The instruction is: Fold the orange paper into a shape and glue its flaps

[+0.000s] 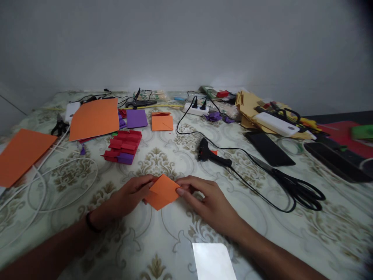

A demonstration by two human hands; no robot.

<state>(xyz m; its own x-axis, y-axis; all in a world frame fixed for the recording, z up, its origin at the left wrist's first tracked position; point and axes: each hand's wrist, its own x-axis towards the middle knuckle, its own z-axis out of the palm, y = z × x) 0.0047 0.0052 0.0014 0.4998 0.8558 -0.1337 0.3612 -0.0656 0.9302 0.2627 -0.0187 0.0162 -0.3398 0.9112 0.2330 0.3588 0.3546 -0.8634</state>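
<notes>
A small orange paper piece (163, 193), diamond-shaped as seen here, is held between both hands above the patterned tablecloth. My left hand (131, 194) pinches its left corner. On the opposite corner, my right hand (204, 196) grips the paper between thumb and fingers. Beyond the hands lies a red and purple folded-paper piece (125, 146). A black glue gun (214, 154) rests to the right of it, its cable trailing away. Near the front edge of the view is a white card (215, 261).
Orange sheets (96, 118) and white cables (43, 179) lie at left. Behind are a purple square (136, 118), an orange folded paper (162, 122) and a power strip (196, 109). Black scissors (294, 186), a dark phone (270, 148) and yellow papers (247, 105) occupy the right.
</notes>
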